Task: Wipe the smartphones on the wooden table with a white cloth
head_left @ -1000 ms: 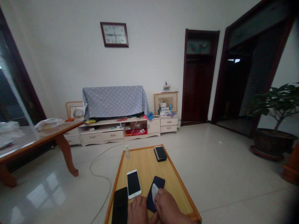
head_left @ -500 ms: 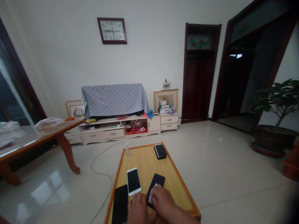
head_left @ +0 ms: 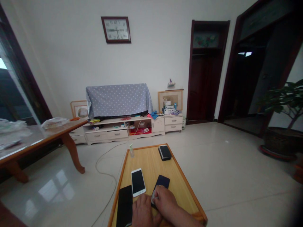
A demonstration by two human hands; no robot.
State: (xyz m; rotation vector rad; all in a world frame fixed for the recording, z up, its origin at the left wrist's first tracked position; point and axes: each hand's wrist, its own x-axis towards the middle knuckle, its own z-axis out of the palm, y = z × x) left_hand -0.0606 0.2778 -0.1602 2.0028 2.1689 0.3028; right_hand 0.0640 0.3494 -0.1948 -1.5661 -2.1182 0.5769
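Observation:
A dark blue smartphone (head_left: 163, 180) lies on a small wooden table (head_left: 146, 157), partly hidden by my hands. My right hand (head_left: 165, 199) is closed on a crumpled white tissue (head_left: 153, 196) and presses it against the phone's surface. Beside the phone's lower left corner, my left hand (head_left: 143, 212) rests with fingers stretched forward and thumb apart; whether it grips the phone's edge is hard to see. A white smartphone (head_left: 138, 182) with a black screen lies just beyond my left fingers. To their left is a larger black phone or flat case (head_left: 124, 205).
A stack of phones (head_left: 165, 152) sits at the table's far right, and a clear pump bottle (head_left: 132, 151) at its far left. A cable (head_left: 111, 178) runs over the floor. A larger table (head_left: 54, 130) stands left, a low cabinet (head_left: 97, 136) ahead, a potted plant (head_left: 281, 142) right.
The whole view has shifted slightly, so everything sits a little further right. My right hand with the tissue stays over the blue phone, having moved only slightly on it.

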